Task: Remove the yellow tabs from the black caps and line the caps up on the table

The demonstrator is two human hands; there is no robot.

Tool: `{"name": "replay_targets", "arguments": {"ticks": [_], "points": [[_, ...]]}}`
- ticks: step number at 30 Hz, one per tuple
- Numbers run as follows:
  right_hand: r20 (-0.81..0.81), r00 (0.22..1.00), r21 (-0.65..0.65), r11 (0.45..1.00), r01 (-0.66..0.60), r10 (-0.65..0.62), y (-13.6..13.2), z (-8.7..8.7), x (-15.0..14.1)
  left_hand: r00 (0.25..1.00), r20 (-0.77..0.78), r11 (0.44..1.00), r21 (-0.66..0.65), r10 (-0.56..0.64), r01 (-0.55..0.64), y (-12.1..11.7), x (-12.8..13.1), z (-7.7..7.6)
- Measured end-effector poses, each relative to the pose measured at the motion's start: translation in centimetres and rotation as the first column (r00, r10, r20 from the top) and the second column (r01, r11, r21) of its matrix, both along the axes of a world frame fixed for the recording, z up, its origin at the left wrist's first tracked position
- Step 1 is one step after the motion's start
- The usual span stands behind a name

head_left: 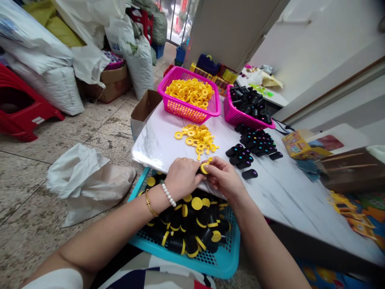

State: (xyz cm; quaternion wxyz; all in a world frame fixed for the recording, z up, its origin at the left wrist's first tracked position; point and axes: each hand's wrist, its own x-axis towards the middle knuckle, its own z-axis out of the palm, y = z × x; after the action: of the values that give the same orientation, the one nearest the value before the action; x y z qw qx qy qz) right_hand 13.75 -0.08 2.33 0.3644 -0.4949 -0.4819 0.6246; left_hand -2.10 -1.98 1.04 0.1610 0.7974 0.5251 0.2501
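Over the table's near edge, my left hand (182,176) is closed round a small black cylinder (199,171), which its fingers mostly hide. Thumb and fingers of my right hand (225,176) pinch a yellow cap (204,168) with a small tab against the cylinder's end. Just beyond lies a loose heap of yellow caps (198,138) on the white marbled table (156,148). Below my hands, a turquoise basket (221,269) holds many black cylinders with yellow ends (197,204). To the right, black cylinders with coloured dots (249,174) lie on the table.
At the back stand a pink basket (189,114) of yellow caps and another pink basket (237,117) of black cylinders. An open yellow box (296,145) lies right. On the floor to the left are a white sack (90,180) and a red stool (27,104).
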Motion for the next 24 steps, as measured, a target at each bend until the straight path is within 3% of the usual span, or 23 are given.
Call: {"name": "replay_targets", "arguments": {"ticks": [3, 5, 7, 9, 10, 12, 18, 24], "points": [[0.001, 0.999, -0.011, 0.999, -0.046, 0.046, 0.3, 0.1, 0.1, 0.998, 0.066, 0.996, -0.088, -0.014, 0.020, 0.2, -0.5, 0.7], [-0.019, 0.997, -0.031, 0.996, -0.080, 0.079, 0.4, 0.2, 0.2, 0.974, 0.216, 0.965, -0.237, -0.062, 0.114, 0.5, -1.1, 1.3], [-0.048, 0.994, -0.060, 0.993, -0.101, 0.099, 0.5, 0.4, 0.4, 0.900, 0.430, 0.855, -0.436, -0.078, 0.282, 1.2, -1.4, 1.8], [-0.072, 0.992, -0.087, 0.990, -0.113, 0.107, 0.4, 0.4, 0.7, 0.817, 0.576, 0.704, -0.580, -0.002, 0.410, 1.9, -1.4, 1.9], [-0.078, 0.991, -0.095, 0.989, -0.115, 0.107, 0.4, 0.4, 0.8, 0.793, 0.607, 0.647, -0.625, 0.051, 0.436, 2.1, -1.2, 1.8], [-0.080, 0.992, -0.100, 0.989, -0.106, 0.098, 0.2, 0.3, 1.1, 0.772, 0.621, 0.589, -0.678, 0.140, 0.439, 2.5, -0.7, 1.7], [-0.135, 0.987, -0.116, 0.987, -0.108, 0.092, 0.0, -0.1, 1.3, 0.704, 0.637, 0.512, -0.739, 0.316, 0.439, 2.2, 0.1, 1.9], [-0.112, 0.992, 0.014, 0.999, -0.052, 0.053, -0.4, -0.4, 0.7, 0.655, 0.653, 0.453, -0.749, 0.380, 0.484, 2.5, 0.0, 1.7]]}}
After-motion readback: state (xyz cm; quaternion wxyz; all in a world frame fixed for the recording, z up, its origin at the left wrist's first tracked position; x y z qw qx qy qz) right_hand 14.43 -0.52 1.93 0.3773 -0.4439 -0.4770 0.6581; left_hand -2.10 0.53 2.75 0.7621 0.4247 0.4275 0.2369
